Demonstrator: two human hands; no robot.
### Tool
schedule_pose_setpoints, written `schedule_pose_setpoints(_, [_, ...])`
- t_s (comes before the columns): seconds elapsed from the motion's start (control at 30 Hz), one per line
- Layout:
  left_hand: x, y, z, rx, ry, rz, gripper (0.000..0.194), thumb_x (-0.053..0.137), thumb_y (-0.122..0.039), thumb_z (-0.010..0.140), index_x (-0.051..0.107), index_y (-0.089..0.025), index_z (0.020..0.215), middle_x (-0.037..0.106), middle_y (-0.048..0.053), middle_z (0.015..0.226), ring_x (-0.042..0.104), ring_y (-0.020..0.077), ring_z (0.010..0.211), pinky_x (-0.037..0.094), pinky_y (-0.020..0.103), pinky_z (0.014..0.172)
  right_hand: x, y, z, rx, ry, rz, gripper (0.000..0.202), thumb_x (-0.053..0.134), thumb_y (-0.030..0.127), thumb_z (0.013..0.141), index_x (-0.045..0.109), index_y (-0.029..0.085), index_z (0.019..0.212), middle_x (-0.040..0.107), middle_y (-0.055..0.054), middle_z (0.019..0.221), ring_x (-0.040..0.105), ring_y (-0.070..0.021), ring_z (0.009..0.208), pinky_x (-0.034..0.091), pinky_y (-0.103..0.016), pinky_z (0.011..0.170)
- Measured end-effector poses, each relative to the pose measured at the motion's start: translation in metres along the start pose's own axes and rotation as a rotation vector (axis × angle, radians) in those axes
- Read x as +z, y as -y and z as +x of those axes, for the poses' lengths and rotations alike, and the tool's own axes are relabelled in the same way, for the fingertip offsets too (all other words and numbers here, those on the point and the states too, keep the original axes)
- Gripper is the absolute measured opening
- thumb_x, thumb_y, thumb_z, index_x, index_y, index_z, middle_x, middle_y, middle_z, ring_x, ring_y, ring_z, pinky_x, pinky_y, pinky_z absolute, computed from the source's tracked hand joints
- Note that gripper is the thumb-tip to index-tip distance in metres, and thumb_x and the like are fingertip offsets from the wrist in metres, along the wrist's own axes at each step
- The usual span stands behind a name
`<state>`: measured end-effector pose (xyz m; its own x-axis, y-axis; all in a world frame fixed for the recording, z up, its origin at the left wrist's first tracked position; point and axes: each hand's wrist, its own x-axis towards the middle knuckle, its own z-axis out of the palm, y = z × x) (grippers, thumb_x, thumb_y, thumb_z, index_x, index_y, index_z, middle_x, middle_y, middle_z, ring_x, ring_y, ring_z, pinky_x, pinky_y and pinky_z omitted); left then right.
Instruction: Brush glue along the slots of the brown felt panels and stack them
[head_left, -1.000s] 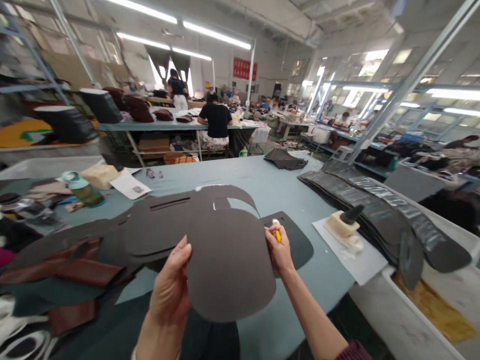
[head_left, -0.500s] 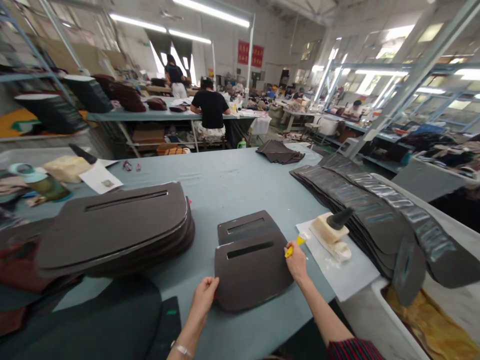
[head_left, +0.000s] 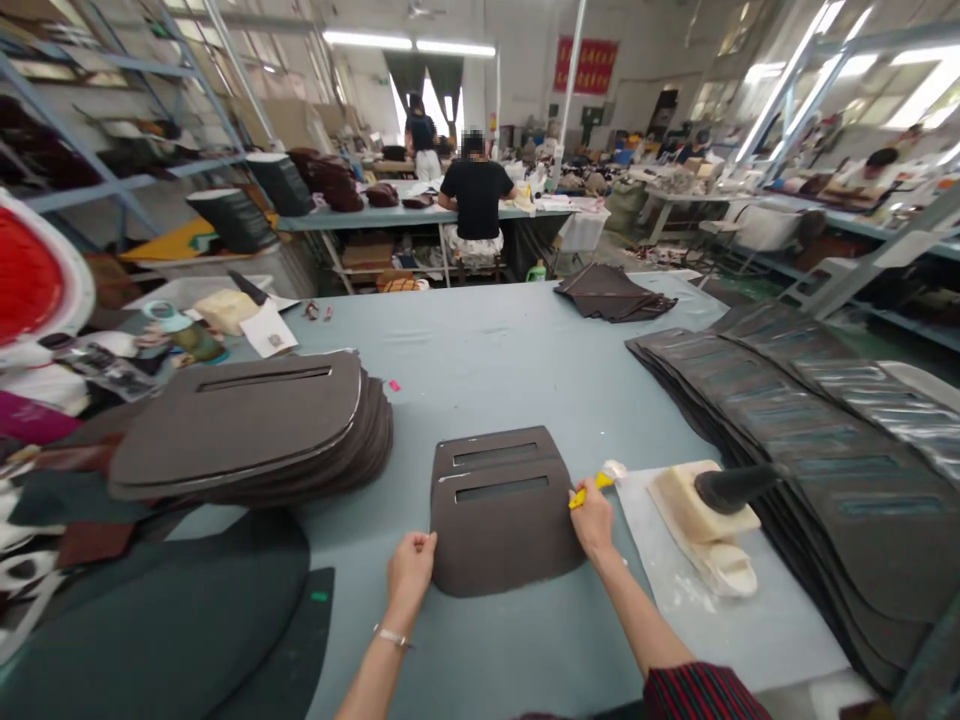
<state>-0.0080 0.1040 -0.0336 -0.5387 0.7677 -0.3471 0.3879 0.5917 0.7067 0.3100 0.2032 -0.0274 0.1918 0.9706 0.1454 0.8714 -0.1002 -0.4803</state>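
Two dark brown leather-like panels with long slots lie overlapped in front of me. The front panel [head_left: 506, 550] covers the lower part of the rear panel [head_left: 491, 441], and their sides nearly line up. My left hand [head_left: 410, 568] pinches the front panel's left edge between thumb and fingers. At the right edge, my right hand [head_left: 594, 520] is closed around a small yellow-handled brush [head_left: 589, 492], its fingers touching the panel. White paste coats the brush's tip, which points away to the right.
A stack of slotted panels [head_left: 247, 420] stands left, beside dark green pieces [head_left: 187, 610]. On the right, a cream block with a black cone [head_left: 739, 488] rests on a white sheet [head_left: 787, 640], near layered brown pieces [head_left: 810, 450]. A co-worker [head_left: 476, 195] sits beyond the table.
My view has turned left, so the surroundings appear further right. The front panel has shifted and straightened over the rear one, both hands staying at its edges.
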Motion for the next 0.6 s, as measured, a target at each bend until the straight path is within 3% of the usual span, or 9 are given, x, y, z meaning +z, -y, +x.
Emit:
schedule_pose_setpoints(0.27, [-0.003,-0.01,-0.007,0.075,-0.013,0.139,0.022,0.052,-0.039,0.078,0.051,-0.022,0.092,0.068,0.003,0.073,0.065,0.022,0.072,0.042,0.029,0.066,0.001,0.001,0.004,0.077,0.061,-0.106,0.011,0.051,0.025,0.086,0.057,0.017,0.091,0.055,0.0,0.07,0.045,-0.0116,0.059,0.02,-0.023,0.056])
schedule_pose_setpoints(0.6, [-0.011,-0.022,-0.022,0.232,0.002,0.208,0.027,0.046,-0.03,0.086,0.055,-0.026,0.111,0.065,0.001,0.078,0.063,0.0174,0.078,0.039,0.026,0.069,0.007,0.003,0.007,0.141,0.107,-0.182,0.017,0.05,0.033,0.089,0.058,0.019,0.093,0.058,-0.003,0.073,0.049,-0.0142,0.061,0.022,-0.025,0.055])
